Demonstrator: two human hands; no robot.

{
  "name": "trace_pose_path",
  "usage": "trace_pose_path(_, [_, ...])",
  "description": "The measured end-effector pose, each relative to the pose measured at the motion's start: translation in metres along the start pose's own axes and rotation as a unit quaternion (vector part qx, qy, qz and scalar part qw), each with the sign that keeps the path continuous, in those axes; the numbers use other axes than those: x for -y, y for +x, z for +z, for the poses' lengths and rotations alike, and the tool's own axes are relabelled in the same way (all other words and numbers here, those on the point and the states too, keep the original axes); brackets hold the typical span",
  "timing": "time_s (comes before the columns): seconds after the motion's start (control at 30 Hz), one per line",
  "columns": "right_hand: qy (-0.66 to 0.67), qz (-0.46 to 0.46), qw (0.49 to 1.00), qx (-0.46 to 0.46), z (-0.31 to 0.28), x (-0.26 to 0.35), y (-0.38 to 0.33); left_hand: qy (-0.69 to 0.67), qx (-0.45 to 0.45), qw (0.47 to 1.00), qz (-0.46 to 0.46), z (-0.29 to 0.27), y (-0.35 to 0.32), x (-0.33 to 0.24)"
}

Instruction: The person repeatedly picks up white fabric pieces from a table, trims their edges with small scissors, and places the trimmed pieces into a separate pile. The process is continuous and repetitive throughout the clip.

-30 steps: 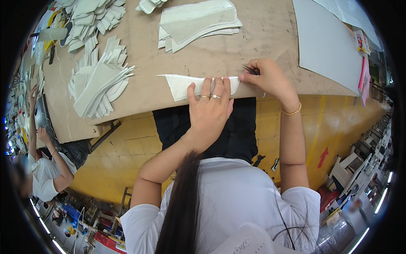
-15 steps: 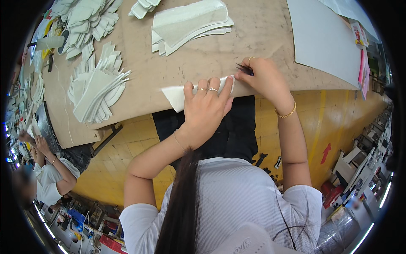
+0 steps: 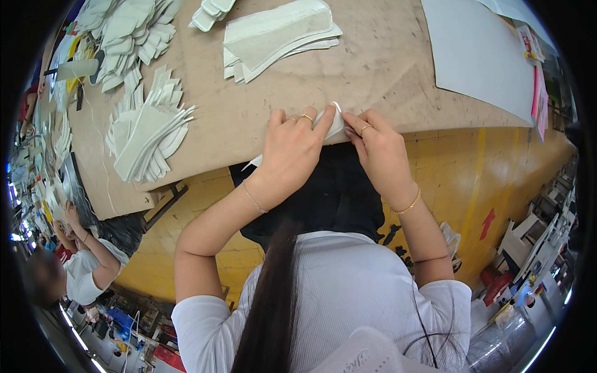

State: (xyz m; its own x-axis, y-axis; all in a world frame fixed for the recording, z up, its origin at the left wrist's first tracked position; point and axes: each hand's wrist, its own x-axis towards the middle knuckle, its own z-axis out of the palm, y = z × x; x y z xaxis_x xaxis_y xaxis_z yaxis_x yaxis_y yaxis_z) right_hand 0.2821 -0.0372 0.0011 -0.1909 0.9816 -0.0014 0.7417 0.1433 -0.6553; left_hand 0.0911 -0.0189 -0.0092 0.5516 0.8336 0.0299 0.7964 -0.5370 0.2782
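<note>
White fabric, a thin pale cut piece [image 3: 329, 127], sits at the near edge of the brown worn work table [image 3: 385, 74], and both hands close on it. The left hand [image 3: 292, 149] lies flat over most of the piece, fingers together, pinning it against the table edge, while one pointed end pokes out to the left below the wrist. The right hand [image 3: 379, 146] pinches the right end between thumb and fingers. A second ago the piece lay stretched out long along the edge with the hands further apart; now it is gathered short between them, so I judge it is being folded or rolled up. Farther away lie a fanned stack of white cut pieces [image 3: 146, 140] on the left, a pile of pale folded panels [image 3: 280, 37] in the middle, and a large grey sheet [image 3: 479, 56] on the right.
</note>
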Motion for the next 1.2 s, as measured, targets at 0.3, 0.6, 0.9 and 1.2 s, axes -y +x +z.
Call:
trace_pose_path(0.3, [-0.085,-0.008,0.996,-0.004,0.013,0.008,-0.020,-0.026,0.006,0.999,0.018,-0.002,0.005,0.005])
trace_pose_path(0.6, [-0.130,-0.040,0.991,-0.014,0.014,0.010,-0.023,-0.033,0.037,0.998,0.033,-0.005,0.007,0.008])
trace_pose_path(0.9, [-0.164,-0.020,0.986,-0.012,0.019,0.015,-0.022,-0.086,-0.038,0.995,-0.010,-0.004,0.020,0.010])
trace_pose_path(1.2, [-0.172,-0.036,0.984,-0.030,0.018,0.014,-0.023,-0.199,-0.024,0.974,-0.106,0.004,0.061,0.024])
